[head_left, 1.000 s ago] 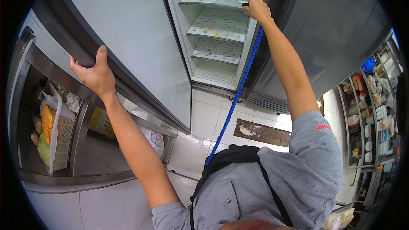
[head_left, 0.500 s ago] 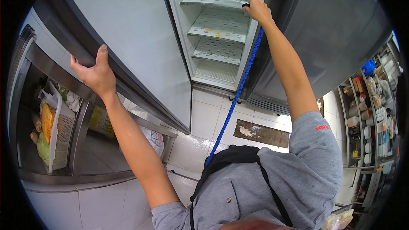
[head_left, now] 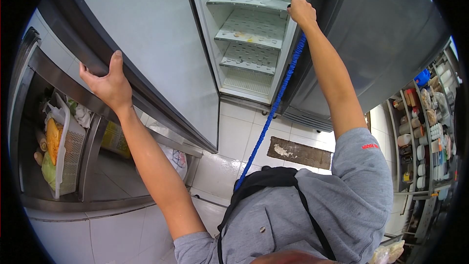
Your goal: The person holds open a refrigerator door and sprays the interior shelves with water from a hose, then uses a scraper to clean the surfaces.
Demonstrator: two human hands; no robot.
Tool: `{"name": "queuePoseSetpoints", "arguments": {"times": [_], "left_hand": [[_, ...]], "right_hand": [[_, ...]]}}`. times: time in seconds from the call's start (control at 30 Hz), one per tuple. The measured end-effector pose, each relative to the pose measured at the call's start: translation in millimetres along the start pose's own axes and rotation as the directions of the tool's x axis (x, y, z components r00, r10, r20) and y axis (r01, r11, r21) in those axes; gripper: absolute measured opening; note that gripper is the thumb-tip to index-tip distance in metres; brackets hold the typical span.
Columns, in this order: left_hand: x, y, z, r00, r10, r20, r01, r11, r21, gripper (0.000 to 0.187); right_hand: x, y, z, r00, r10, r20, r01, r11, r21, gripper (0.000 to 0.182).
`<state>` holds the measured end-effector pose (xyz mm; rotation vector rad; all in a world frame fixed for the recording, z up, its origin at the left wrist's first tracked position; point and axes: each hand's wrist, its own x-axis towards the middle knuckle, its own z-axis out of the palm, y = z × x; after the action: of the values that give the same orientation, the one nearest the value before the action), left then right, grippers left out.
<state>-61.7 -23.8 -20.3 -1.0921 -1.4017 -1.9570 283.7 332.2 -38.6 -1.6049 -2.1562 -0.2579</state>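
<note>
My left hand (head_left: pixel 113 85) grips the edge of the open refrigerator door (head_left: pixel 146 34), thumb on the inner side and fingers curled round the outer side. At the right side of the refrigerator opening, my right hand (head_left: pixel 303 12) is closed on the end of a blue fabric-covered hose (head_left: pixel 277 102). A small dark tip, perhaps a nozzle, pokes out of the fist; the rest of it is hidden. The hose runs down to my black apron (head_left: pixel 264 182). Inside the refrigerator are perforated shelves (head_left: pixel 251 22), with yellowish bits on one of them.
On the left, a metal-framed unit (head_left: pixel 93 159) holds a white basket (head_left: pixel 66 151) of produce. A closed steel door (head_left: pixel 371 34) stands to the right. Stocked shelving (head_left: pixel 415 132) lines the far right. A worn dark mat (head_left: pixel 300 152) lies on the white tiled floor (head_left: pixel 222 171).
My right hand has shifted slightly right, towards the edge of the refrigerator opening, and the upper hose moved with it. My left hand and the door look almost unmoved.
</note>
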Motion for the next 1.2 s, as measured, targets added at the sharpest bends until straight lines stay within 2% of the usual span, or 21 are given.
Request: {"name": "queuePoseSetpoints", "arguments": {"times": [0.17,0.67,0.77,0.87,0.9,0.97,1.03,1.2], "left_hand": [[1,-6,0,0.999,0.042,-0.018,-0.041,0.999,0.028,0.084],[0,1,0,1.000,0.012,0.001,-0.012,1.000,0.021,0.082],[1,-4,-1,1.000,0.024,0.004,-0.024,0.999,0.044,0.082],[3,-6,-2,1.000,0.025,-0.001,-0.025,0.998,0.054,0.082],[3,-7,-2,1.000,0.019,0.002,-0.019,0.998,0.055,0.082],[1,-4,0,0.998,0.061,-0.007,-0.061,0.998,0.023,0.068],[2,-6,0,0.997,0.075,-0.017,-0.073,0.996,0.056,0.068],[2,-2,-1,0.998,0.061,-0.023,-0.059,0.995,0.077,0.070]], "right_hand": [[-3,4,1,1.000,0.003,-0.003,-0.003,1.000,-0.029,0.027],[-5,4,9,0.998,-0.017,-0.059,0.019,0.999,0.041,0.026],[-3,9,10,0.994,-0.051,-0.097,0.051,0.999,-0.002,0.024],[7,12,7,0.998,-0.055,-0.020,0.053,0.995,-0.081,0.025],[11,13,5,0.997,-0.048,-0.056,0.043,0.995,-0.087,0.022],[7,13,-1,0.996,-0.039,-0.081,0.031,0.994,-0.102,0.021],[5,9,-5,0.990,-0.053,-0.130,0.036,0.991,-0.128,0.022],[8,7,-7,0.993,-0.030,-0.116,0.014,0.991,-0.136,0.021]]}}
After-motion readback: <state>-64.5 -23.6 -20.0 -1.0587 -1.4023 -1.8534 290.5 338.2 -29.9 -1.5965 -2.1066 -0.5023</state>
